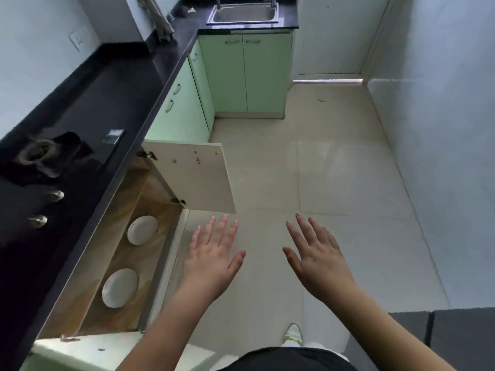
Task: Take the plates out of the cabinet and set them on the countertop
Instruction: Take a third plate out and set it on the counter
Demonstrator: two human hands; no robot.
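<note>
Two white plates lie on the wooden floor of the open cabinet (150, 199) under the black countertop (107, 84): a farther plate (142, 230) and a nearer plate (120, 287). My left hand (211, 259) hovers over the floor just right of the cabinet opening, fingers spread and straight, holding nothing. My right hand (318, 257) is further right, also flat with spread fingers and empty. Neither hand touches a plate.
Both cabinet doors stand open: one door (195, 178) juts out ahead of my left hand, another (88, 349) sits at the lower left. A gas hob (42, 156) with knobs is set in the countertop. A sink (245, 13) is at the far end. Tiled floor (334, 170) stretches ahead.
</note>
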